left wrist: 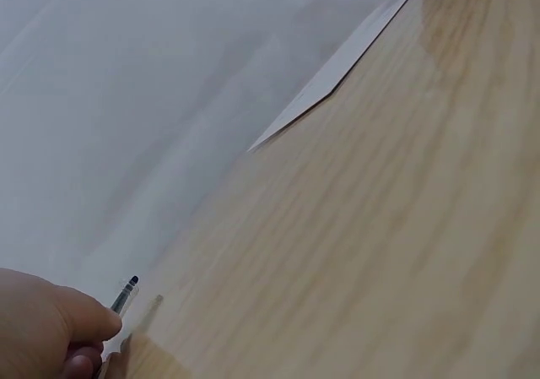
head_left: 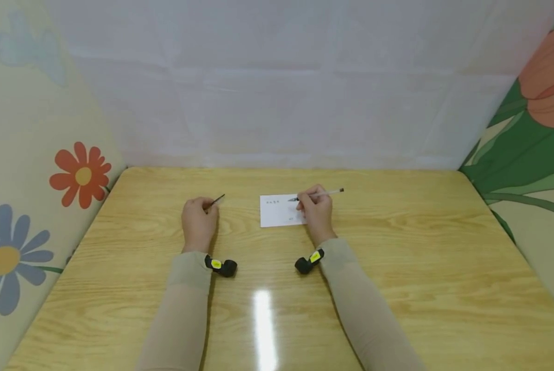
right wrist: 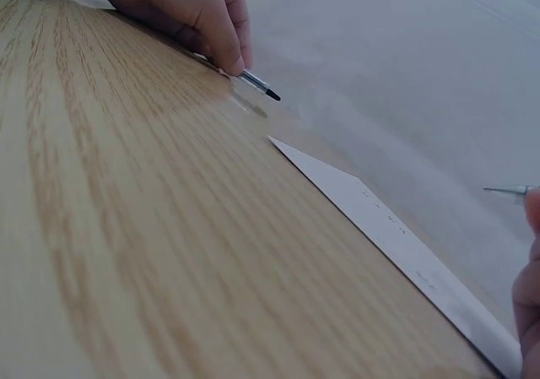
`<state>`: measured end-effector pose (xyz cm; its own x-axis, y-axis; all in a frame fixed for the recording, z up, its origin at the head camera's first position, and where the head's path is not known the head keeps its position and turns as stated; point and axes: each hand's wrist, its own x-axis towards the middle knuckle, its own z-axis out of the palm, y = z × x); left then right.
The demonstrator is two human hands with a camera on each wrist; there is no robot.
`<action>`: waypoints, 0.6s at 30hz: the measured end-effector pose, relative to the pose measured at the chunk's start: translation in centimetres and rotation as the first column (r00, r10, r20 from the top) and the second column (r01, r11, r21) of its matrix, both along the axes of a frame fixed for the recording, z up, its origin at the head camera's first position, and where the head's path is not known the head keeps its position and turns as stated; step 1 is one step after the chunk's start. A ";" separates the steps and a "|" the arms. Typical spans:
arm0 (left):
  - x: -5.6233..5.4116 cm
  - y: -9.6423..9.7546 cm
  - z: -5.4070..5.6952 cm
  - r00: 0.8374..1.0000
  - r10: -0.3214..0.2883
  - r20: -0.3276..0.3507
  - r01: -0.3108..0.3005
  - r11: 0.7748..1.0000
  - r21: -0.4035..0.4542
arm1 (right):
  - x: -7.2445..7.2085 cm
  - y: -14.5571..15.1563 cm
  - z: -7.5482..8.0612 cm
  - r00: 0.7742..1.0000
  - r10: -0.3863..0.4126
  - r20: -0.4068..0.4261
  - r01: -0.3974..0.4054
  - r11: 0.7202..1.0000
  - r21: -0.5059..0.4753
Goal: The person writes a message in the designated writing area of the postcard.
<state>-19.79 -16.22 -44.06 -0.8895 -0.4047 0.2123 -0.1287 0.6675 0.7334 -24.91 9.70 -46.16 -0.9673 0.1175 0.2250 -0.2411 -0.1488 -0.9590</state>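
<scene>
My right hand [head_left: 318, 212] grips a slim clear pen [head_left: 329, 192] over a small white card [head_left: 277, 214]. The pen's bare metal tip [right wrist: 502, 191] points left, held above the card in the right wrist view. A short row of small dark marks runs along the card's upper left, with a fainter mark lower down. To the left of the card, my left hand [head_left: 199, 220] pinches a clear pen cap with a dark end [right wrist: 260, 85] between thumb and fingers, close over the table. The card's right edge is partly hidden behind my right hand.
A glossy wood-grain table [head_left: 165, 309] lies under both arms, with a bright light reflection near its front. White cloth [head_left: 277, 103] hangs behind it. Flower-patterned panels stand at left and right. Small black cameras [head_left: 228, 268] are strapped to both wrists.
</scene>
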 end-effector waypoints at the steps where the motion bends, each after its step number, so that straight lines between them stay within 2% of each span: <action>1: 0.0 0.0 0.0 1.000 0.000 -0.003 0.000 1.000 0.003 | 0.0 0.0 0.0 1.000 0.000 0.000 0.000 1.000 0.001; 8: -0.4 0.0 -0.3 0.999 -0.008 -0.045 0.010 0.999 0.032 | -0.1 0.2 0.1 1.000 0.004 0.005 -0.004 1.000 -0.009; 18: -0.3 0.2 0.0 0.995 -0.033 -0.094 0.043 0.993 0.114 | -0.1 -0.1 0.1 1.000 0.018 0.011 -0.018 0.998 -0.067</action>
